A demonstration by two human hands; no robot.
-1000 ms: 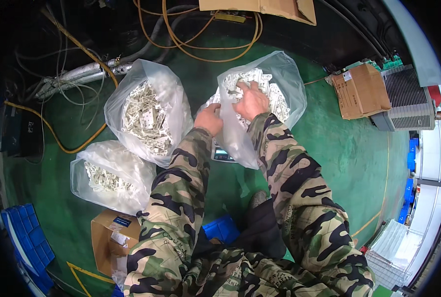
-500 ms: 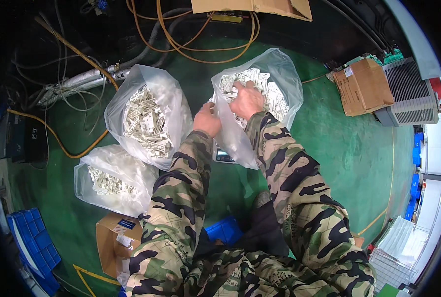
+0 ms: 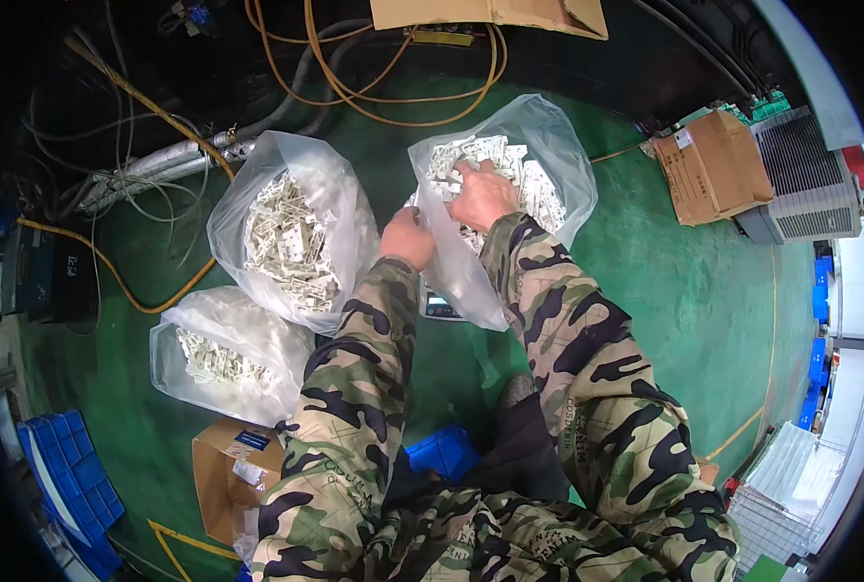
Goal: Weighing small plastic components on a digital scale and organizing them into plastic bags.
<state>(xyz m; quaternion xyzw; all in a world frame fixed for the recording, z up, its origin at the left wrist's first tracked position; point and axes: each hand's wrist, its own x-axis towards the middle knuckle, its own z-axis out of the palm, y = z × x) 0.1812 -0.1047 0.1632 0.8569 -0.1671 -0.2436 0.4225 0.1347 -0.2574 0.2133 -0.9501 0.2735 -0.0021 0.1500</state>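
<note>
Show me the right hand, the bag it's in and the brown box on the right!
Right hand (image 3: 484, 198), head view: back of the hand.
Bag (image 3: 570, 160), head view: its see-through right wall.
Brown box (image 3: 717, 173), head view: its broad side.

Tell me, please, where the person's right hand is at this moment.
In the head view, the right hand is above and slightly right of centre, on the white plastic parts in the rightmost translucent plastic bag, to the right of the left hand.

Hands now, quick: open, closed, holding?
Left hand: fingers curled at the clear bag's left side; grip unclear.
Right hand: in among white parts; grip can't be told.
</note>
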